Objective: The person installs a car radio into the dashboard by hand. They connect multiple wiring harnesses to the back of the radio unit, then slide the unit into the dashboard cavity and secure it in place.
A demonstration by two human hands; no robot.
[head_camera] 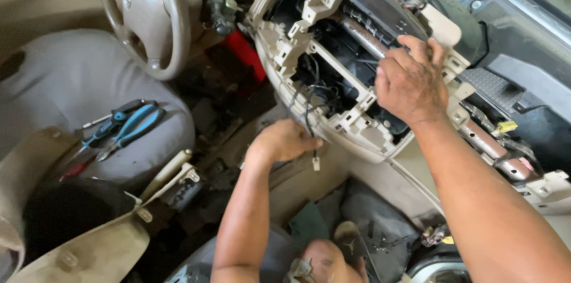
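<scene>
Your right hand (410, 84) rests on the loosened beige dashboard centre panel (333, 63), its fingers (419, 45) curled over the panel's upper crossbar and gripping it. Just below those fingertips the opening of the panel is dark, with a grey metal bar and black parts set deep inside; what they are is hard to make out.

Your left hand (285, 140) is clenched around a bundle of black wires (309, 96) that hang out of the panel's lower opening. A small white connector (316, 163) dangles just beneath your left knuckles, touching nothing. The wires run up from your fist into the cavity, where their ends are lost in shadow.

To the outside of your left fingers stands the steering wheel (148, 15), cut off by the top edge, with a red part (247, 54) behind it, between the wheel and the panel. Farther out from that hand, well apart, blue-handled pliers (134, 128) and a screwdriver (107, 131) lie on the grey seat (71, 81). A loose beige trim piece (89, 247) lies across the seat's near edge.

Below both wrists the floor is a clutter of dark mats and debris, too muddled to tell apart. Beyond your right fingers, black trim (505, 87) is partly cut off by the frame.
</scene>
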